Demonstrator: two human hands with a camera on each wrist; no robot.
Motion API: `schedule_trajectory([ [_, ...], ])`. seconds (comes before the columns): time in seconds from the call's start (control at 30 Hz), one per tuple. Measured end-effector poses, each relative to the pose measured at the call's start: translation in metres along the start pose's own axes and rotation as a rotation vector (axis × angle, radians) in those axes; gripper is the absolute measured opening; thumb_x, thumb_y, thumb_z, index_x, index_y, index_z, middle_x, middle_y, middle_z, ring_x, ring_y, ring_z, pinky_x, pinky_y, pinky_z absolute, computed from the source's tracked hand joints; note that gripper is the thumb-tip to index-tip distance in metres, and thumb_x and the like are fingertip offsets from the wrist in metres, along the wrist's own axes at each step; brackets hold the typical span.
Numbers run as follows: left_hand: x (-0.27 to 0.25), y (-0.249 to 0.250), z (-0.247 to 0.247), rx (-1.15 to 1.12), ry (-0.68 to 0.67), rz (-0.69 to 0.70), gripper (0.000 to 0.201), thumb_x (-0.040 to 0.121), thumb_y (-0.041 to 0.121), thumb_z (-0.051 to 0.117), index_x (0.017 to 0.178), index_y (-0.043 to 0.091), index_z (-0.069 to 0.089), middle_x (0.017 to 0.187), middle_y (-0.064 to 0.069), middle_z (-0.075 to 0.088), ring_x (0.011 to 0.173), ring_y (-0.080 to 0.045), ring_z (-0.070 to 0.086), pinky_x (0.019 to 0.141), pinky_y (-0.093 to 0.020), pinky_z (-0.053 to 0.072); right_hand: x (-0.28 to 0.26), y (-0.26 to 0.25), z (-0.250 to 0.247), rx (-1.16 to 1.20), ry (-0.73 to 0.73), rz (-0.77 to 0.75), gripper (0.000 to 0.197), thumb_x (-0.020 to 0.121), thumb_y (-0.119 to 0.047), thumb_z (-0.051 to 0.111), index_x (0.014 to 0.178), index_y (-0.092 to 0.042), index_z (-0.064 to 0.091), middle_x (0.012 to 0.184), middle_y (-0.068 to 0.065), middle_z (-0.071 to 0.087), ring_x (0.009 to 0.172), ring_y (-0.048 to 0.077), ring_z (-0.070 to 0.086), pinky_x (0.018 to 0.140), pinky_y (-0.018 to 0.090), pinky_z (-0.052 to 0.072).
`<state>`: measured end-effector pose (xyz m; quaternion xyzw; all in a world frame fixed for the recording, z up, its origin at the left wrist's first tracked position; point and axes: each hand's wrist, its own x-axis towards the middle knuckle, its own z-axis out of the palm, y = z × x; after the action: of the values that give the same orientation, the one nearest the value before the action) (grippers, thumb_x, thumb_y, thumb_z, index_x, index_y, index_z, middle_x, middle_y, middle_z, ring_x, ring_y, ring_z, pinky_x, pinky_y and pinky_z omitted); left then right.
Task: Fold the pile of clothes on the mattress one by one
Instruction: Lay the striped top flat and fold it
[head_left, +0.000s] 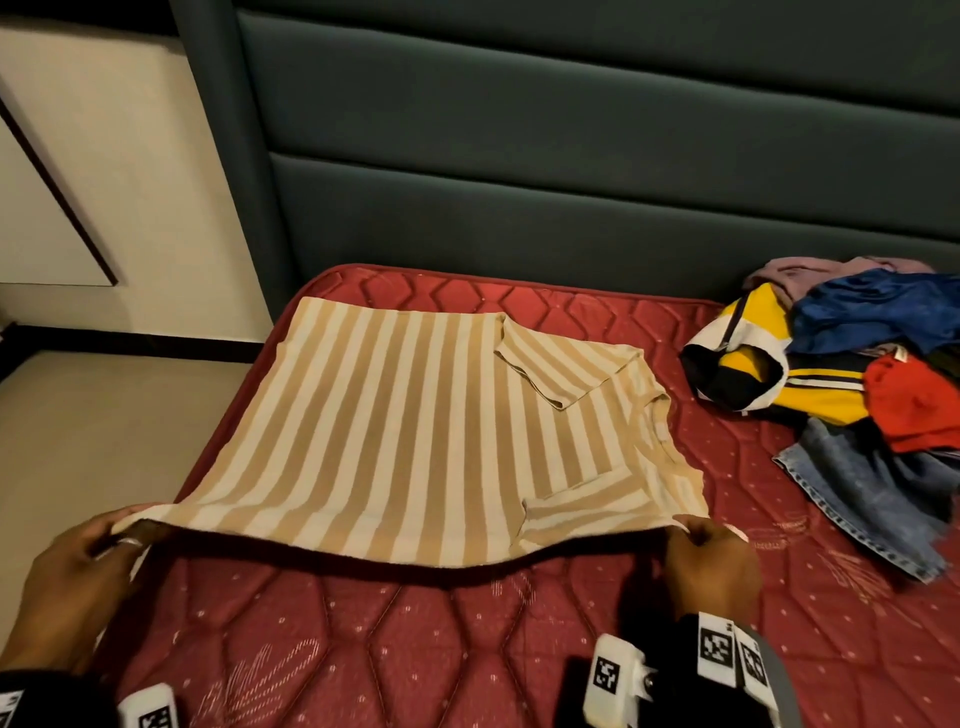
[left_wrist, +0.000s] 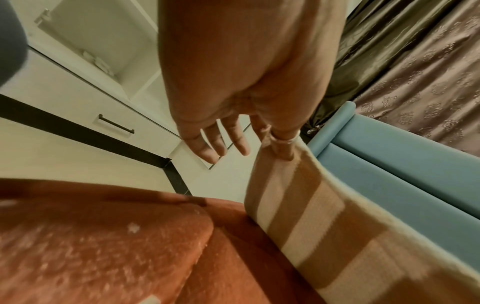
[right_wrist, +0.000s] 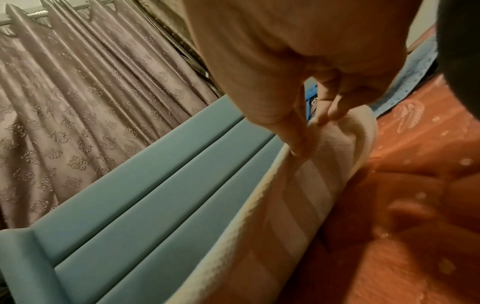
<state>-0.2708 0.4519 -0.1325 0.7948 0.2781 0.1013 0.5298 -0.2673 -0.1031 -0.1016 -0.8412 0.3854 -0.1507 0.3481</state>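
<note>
A tan-and-cream striped shirt (head_left: 405, 415) lies spread on the red quilted mattress (head_left: 415, 649), both sleeves folded inward. Its near edge is lifted off the mattress. My left hand (head_left: 104, 540) pinches the near left corner; in the left wrist view the left hand (left_wrist: 280, 144) holds the striped shirt (left_wrist: 311, 216) between thumb and forefinger while the other fingers stay straight. My right hand (head_left: 701, 545) pinches the near right corner; the right wrist view shows the right hand (right_wrist: 311, 127) with fingertips curled on the striped shirt (right_wrist: 298, 195) at its edge.
A pile of unfolded clothes (head_left: 857, 374), blue, yellow, red and denim, sits at the right of the mattress. A dark padded headboard (head_left: 571, 156) stands behind. The floor (head_left: 104, 441) and a white cabinet (left_wrist: 91, 72) lie beyond the left edge. Curtains (right_wrist: 91, 92) hang behind.
</note>
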Motion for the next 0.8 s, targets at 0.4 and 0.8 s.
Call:
schedule_trajectory([
  [0.4, 0.105, 0.066, 0.064, 0.173, 0.009, 0.154, 0.017, 0.096, 0.031, 0.058, 0.108, 0.020, 0.063, 0.105, -0.013, 0.069, 0.099, -0.033, 0.063, 0.093, -0.049, 0.048, 0.098, -0.071, 0.014, -0.321, -0.256, -0.241, 0.033, 0.092, -0.040, 0.064, 0.084, -0.010, 0.075, 0.091, 0.020, 0.071, 0.090, 0.036, 0.065, 0.074, 0.036, 0.044],
  [0.8, 0.140, 0.059, 0.111, 0.491, 0.007, 0.066, 0.038, 0.094, 0.036, 0.059, 0.122, 0.011, 0.051, 0.110, -0.022, 0.067, 0.110, -0.045, 0.059, 0.095, -0.049, 0.046, 0.134, -0.058, 0.067, -0.366, -0.321, -0.079, 0.049, 0.080, -0.059, 0.059, 0.111, -0.021, 0.067, 0.115, 0.011, 0.068, 0.112, 0.036, 0.060, 0.099, 0.044, 0.046],
])
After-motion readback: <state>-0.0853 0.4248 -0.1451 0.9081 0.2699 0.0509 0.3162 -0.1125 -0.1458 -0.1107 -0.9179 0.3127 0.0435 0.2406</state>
